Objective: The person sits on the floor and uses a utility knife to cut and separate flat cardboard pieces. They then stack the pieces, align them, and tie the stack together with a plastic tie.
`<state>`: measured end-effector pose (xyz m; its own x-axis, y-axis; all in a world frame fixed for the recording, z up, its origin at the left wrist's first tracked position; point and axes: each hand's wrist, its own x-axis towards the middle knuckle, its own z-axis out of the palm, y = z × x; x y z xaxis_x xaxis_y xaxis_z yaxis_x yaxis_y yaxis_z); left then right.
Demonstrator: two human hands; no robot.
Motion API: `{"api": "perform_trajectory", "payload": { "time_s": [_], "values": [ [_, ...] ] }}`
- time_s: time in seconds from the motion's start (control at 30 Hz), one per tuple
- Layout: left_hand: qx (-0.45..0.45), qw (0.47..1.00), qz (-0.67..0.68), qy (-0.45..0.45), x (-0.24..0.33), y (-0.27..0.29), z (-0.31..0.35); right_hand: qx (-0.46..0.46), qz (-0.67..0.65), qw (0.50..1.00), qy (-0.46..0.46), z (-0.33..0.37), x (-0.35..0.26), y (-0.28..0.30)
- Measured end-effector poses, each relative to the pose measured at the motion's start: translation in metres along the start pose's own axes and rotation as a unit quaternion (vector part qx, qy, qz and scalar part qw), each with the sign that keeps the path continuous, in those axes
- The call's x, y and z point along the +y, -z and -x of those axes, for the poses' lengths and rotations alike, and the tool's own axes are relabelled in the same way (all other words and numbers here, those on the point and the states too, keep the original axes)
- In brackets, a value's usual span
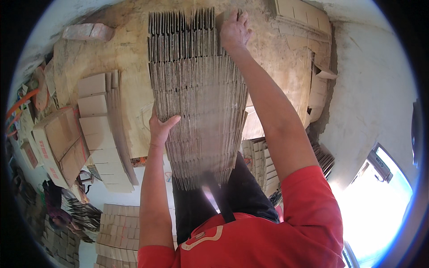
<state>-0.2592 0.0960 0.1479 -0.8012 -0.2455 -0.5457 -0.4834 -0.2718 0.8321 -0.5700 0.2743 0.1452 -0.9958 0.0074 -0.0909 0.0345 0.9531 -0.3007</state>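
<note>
Brown wood desk (107, 56): let it carry most of the weight of the big stack.
Big stack (199, 98): lies on the desk and pokes past its near edge; best kept straight, thin card pieces tight side by side.
Left hand (161, 127): thumb spread on the stack's left side, other fingers mostly hidden, so I can't tell if it grips; a soft, steady push should stop slipping.
Right hand (235, 32): fingers bent over the far right corner, can't tell if they pinch; gentle pressing should keep card from bending.
Desks: one.
Big stacks: one; its pieces are too thin to count.
Side stacks: one on the left (98, 134), at least one on the right (299, 13).
Boxes: one (65, 143), far left.
Hands: two.
Pink blocks: one (87, 31), or two touching.
</note>
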Motion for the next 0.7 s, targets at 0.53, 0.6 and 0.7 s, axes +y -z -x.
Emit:
{"api": "perform_trajectory", "payload": {
  "time_s": [0.53, 0.6, 0.7],
  "values": [
    [0.001, 1.000, -0.003, -0.003, 0.001, -0.002, -0.001, 0.038, -0.021, 0.999, 0.022, 0.001, -0.005, -0.016],
    [-0.001, 1.000, -0.002, 0.008, 0.002, -0.002, 0.000, 0.058, -0.001, 0.997, 0.043, -0.007, -0.006, -0.023],
    [-0.004, 1.000, 0.010, 0.001, -0.001, 0.004, -0.001, 0.008, 0.039, 0.998, 0.049, -0.004, -0.025, -0.013]
  ]
}}
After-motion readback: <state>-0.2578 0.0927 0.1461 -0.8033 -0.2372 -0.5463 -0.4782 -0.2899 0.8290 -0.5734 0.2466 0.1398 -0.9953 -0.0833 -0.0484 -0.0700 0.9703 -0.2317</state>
